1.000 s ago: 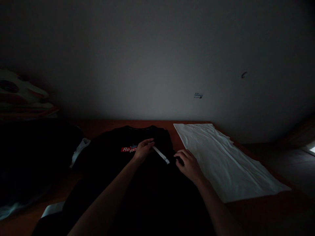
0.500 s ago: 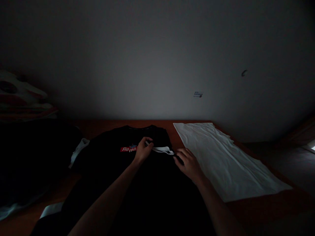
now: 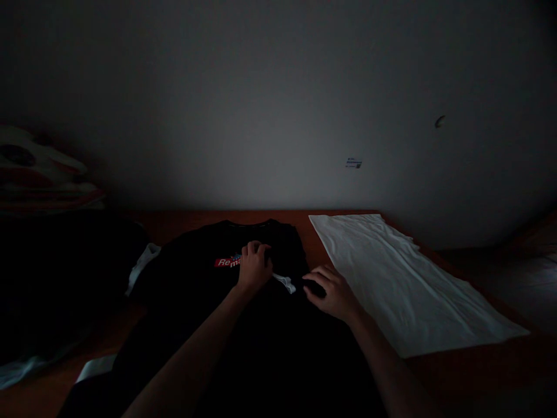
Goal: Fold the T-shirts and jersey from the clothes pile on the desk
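Note:
A black T-shirt [image 3: 270, 342] with a red-and-white chest print lies spread out, neckline toward the wall. My left hand [image 3: 255, 267] is on its chest, fingers curled down over the cloth beside the print. From beneath that hand pokes a white sleeve trim [image 3: 285, 283]; the part of the sleeve under the palm is hidden. My right hand [image 3: 328, 290] hovers at the shirt's right edge, thumb and fingers apart, with nothing visible between them. The shirt's other white trim [image 3: 141, 264] shows at the left.
A white garment [image 3: 391, 284] lies flat on the reddish-brown surface [image 3: 331, 255] to the right. Dark clothing [image 3: 65, 267] is heaped at the left, with a patterned white-and-red pile [image 3: 47, 174] behind it. A grey wall [image 3: 261, 104] stands at the back.
The white sleeve trim has moved left and slightly nearer me, and less of it shows. My left hand has turned palm-down over it. My right hand has come away from it, its fingers parting.

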Available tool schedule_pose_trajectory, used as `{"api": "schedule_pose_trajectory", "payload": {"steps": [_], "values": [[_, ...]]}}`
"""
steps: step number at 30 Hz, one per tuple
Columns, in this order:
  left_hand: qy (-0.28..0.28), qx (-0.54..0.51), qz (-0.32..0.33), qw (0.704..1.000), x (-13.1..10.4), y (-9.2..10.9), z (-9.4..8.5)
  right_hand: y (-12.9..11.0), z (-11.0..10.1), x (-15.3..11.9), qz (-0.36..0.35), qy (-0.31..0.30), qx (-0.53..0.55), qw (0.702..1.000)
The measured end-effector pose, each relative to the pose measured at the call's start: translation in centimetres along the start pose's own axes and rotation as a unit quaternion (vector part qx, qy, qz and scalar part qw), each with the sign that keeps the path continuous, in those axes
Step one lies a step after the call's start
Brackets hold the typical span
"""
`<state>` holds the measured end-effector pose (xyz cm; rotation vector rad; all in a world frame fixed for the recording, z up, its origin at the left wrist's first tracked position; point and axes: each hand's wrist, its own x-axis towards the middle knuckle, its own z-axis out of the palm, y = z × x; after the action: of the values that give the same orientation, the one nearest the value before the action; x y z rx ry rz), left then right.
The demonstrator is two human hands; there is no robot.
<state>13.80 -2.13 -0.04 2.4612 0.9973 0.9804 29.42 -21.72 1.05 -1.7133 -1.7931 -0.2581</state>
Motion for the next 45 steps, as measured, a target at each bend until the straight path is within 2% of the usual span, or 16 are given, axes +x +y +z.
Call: {"api": "schedule_pose_trajectory", "payload": {"steps": [3,6,9,13,16,20,22,24,27,29,32,35,37,39,42,45], "values": [[-0.034,0.030,0.109,0.993,-0.4,0.5,-0.1,0.1,0.1,0.0,0.040,-0.013,0.028,0.999],[-0.131,0.019,0.195,0.972,-0.8,1.1,-0.3,0.4,0.4,-0.1,0.089,-0.022,0.022,0.996],[-0.196,0.046,0.200,0.959,-1.1,1.5,-0.7,0.7,0.6,-0.2,0.120,-0.055,0.010,0.991],[-0.233,0.068,0.205,0.948,-1.2,1.2,-1.0,1.0,0.7,-0.4,0.136,-0.079,0.000,0.988],[-0.240,0.065,0.211,0.945,-1.4,0.9,-0.8,1.1,0.6,-0.5,0.144,-0.078,0.006,0.987],[-0.214,0.054,0.202,0.954,-1.7,1.0,-1.2,1.4,0.7,-0.5,0.140,-0.074,0.032,0.987],[-0.192,0.066,0.187,0.961,-1.6,0.8,-2.1,1.5,0.8,-0.6,0.140,-0.072,0.045,0.987],[-0.170,0.085,0.164,0.968,-1.5,0.0,-3.8,1.7,0.9,-0.6,0.141,-0.069,0.057,0.986],[-0.124,0.121,0.099,0.980,-1.2,-2.9,-8.0,1.8,1.0,-0.7,0.155,-0.065,0.072,0.983],[-0.080,0.174,0.020,0.981,-0.9,-5.7,-11.7,1.9,1.0,-0.8,0.172,-0.068,0.083,0.979],[-0.035,0.293,-0.116,0.948,-0.7,-9.8,-17.1,2.0,1.0,-0.9,0.203,-0.079,0.112,0.970],[-0.070,0.354,-0.231,0.904,-1.1,-12.7,-20.3,2.1,1.3,-0.7,0.222,-0.055,0.136,0.964],[-0.105,0.362,-0.260,0.889,-1.9,-13.9,-20.8,2.3,1.5,-0.4,0.214,-0.020,0.136,0.967],[-0.109,0.362,-0.246,0.892,-2.9,-14.7,-20.1,2.5,1.7,0.0,0.208,0.003,0.126,0.970],[-0.056,0.318,-0.217,0.921,-4.0,-15.5,-18.5,2.8,1.7,0.9,0.226,0.040,0.093,0.969],[0.016,0.183,-0.274,0.944,-4.2,-16.1,-17.6,2.1,1.8,2.8,0.227,0.085,0.068,0.968]]}}
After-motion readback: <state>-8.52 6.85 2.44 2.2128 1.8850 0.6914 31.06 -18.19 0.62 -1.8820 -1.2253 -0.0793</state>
